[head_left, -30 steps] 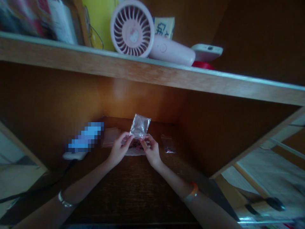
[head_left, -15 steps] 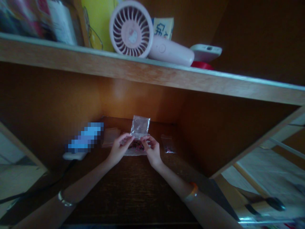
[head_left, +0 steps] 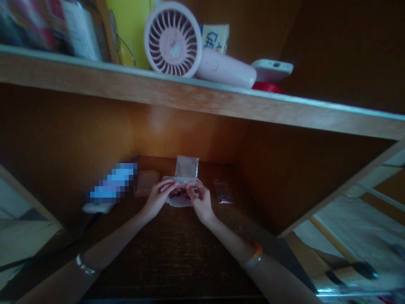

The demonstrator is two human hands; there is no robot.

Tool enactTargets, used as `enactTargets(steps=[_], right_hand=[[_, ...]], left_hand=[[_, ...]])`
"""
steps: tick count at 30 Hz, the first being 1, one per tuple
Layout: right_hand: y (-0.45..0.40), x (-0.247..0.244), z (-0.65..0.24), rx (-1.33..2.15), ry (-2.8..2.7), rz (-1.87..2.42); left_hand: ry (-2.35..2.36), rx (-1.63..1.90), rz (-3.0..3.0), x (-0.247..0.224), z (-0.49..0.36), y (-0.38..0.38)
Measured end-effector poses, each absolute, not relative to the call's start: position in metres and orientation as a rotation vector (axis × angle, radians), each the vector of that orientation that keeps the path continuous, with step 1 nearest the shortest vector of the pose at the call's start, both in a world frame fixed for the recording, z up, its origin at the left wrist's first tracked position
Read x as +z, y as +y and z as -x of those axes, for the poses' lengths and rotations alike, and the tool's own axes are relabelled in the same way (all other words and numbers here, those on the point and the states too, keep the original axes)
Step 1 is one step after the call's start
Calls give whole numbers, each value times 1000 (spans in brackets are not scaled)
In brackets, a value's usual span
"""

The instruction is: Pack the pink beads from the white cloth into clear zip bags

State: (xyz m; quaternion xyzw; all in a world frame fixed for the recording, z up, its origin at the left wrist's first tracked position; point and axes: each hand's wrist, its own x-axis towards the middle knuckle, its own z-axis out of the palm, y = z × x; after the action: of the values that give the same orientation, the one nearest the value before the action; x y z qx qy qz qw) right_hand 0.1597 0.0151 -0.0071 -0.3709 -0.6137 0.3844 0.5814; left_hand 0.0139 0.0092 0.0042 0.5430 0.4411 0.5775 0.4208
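Bag [head_left: 187, 166], small and clear, rises just beyond the fingertips of both hands, its near edge held between them. The left hand [head_left: 154, 202] pinches one corner between thumb and fingers; the right hand [head_left: 202, 204] appears to pinch the opposite corner the same way, though the exact contact is too small to tell. The plastic looks thin and glossy, so it should be very light, limp and rather slippery, likely to crease or slide under a loose pinch; the two corners of the near edge seem the best places to hold it. No contents can be made out in it.

Just below and behind the fingers, a larger packet [head_left: 179, 204] lies on the bench [head_left: 177, 249], holding many small dark and pink bits [head_left: 182, 194]; whether it is a bag or a tray is unclear. Right of the right fingers, apart from them, a second bag [head_left: 224, 192] has a few similar bits gathered at its near end. Left of the left fingers lie flat clear sleeves [head_left: 147, 181], then a phone [head_left: 112, 185] farther out.
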Motion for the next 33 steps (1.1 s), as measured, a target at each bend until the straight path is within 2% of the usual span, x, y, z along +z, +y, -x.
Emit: enactTargets(steps=[8,22,33], right_hand=[[16,-4,-159,1103,-1216,852],[22,-11,-159,1002,-1330,824],[23,-16,-158,1089,-1369,802]], left_hand=[[1044,1448,-1312,-7,-12,15],[1104,1435,-1555,-4,-13,11],[1170,1442,-1736,0,-11,9]])
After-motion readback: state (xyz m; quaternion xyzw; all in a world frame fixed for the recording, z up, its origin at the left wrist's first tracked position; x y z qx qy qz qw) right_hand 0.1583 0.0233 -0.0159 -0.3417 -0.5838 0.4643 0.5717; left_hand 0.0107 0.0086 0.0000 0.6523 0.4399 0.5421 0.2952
